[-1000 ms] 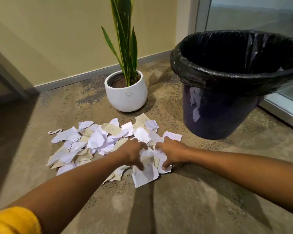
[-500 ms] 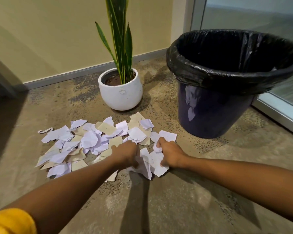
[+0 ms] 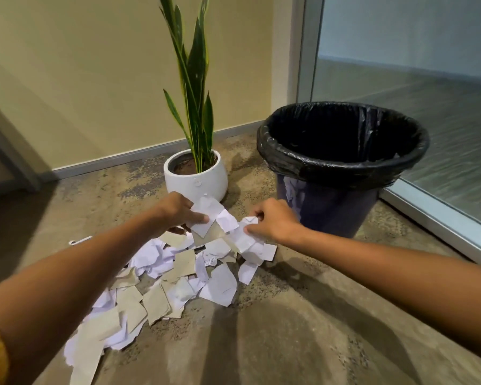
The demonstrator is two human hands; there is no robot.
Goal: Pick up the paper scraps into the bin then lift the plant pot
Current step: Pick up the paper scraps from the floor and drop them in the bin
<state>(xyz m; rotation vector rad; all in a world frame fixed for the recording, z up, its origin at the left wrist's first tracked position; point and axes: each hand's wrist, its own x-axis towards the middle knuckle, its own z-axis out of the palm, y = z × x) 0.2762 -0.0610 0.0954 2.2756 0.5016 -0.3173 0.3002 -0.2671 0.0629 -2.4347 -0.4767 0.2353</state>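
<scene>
Scraps [image 3: 215, 220] now lifted off the pile, pinched in my left hand [image 3: 178, 211] and right hand [image 3: 272, 220]; bin [image 3: 342, 162] waits at two o'clock.

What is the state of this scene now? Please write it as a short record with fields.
left hand: left hand grips a bunch of white and beige paper scraps
right hand: right hand pinches the same bunch
rest of scraps: loose pile of torn paper on the speckled concrete floor
bin: dark blue bin with black plastic liner, upright, right of the hands
plant pot: round white plant pot, upright, untouched
</scene>
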